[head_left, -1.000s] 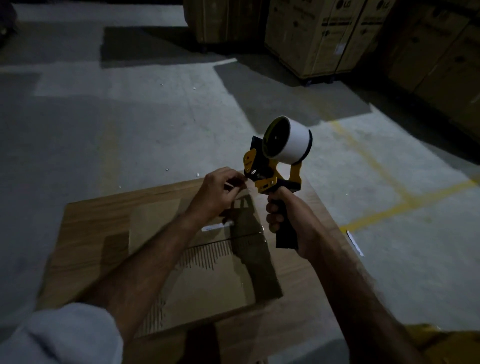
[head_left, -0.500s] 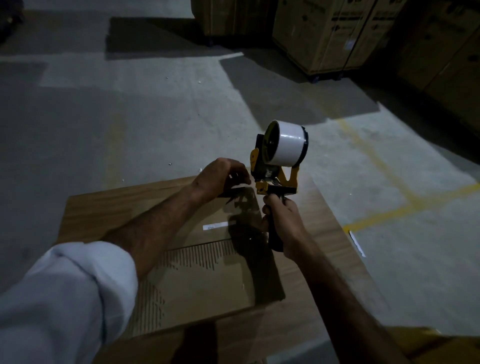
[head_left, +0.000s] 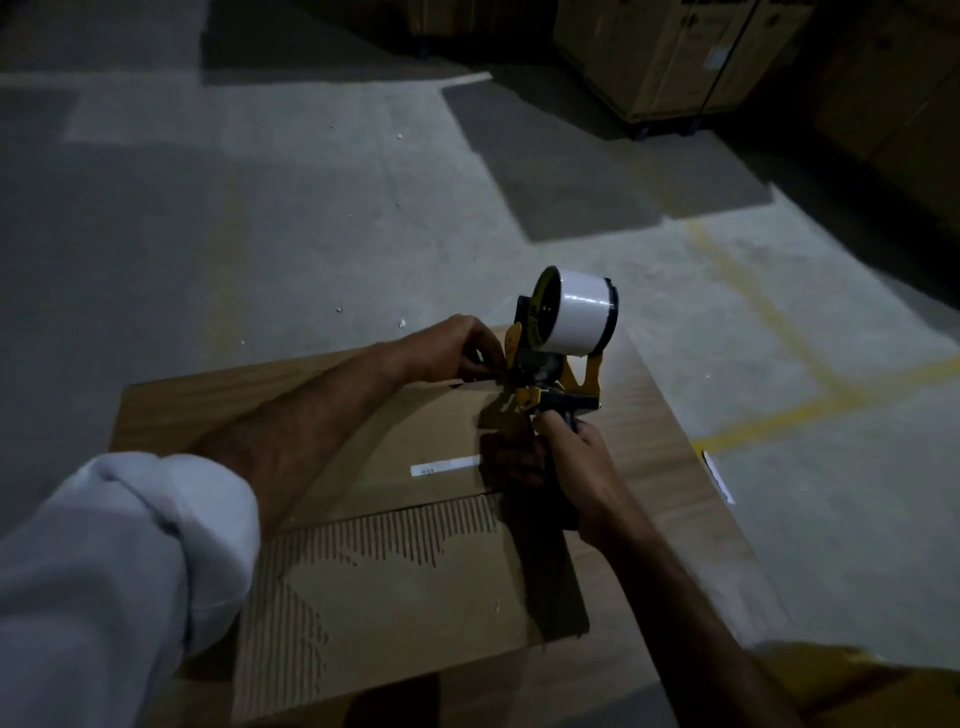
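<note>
The right grip (head_left: 576, 457) is wrapped round the handle of the tape gun (head_left: 550, 364), which stands over the far edge of the box (head_left: 415, 571). The left grip (head_left: 452, 351), over that same edge, pinches the gun's front. The box lies flat on the worktop (head_left: 657, 415).

Wood-grain tabletop (head_left: 208, 410), flat cardboard box (head_left: 405, 597) lying on it, white label strip (head_left: 444, 466) on the box

Your yellow-and-black tape dispenser (head_left: 545, 366), loaded with a white tape roll (head_left: 579, 310), stands upright over the far edge of the flat cardboard box (head_left: 415, 587), handle gripped in your right hand (head_left: 574, 460), left hand (head_left: 454, 349) pinching at its mouth.
</note>
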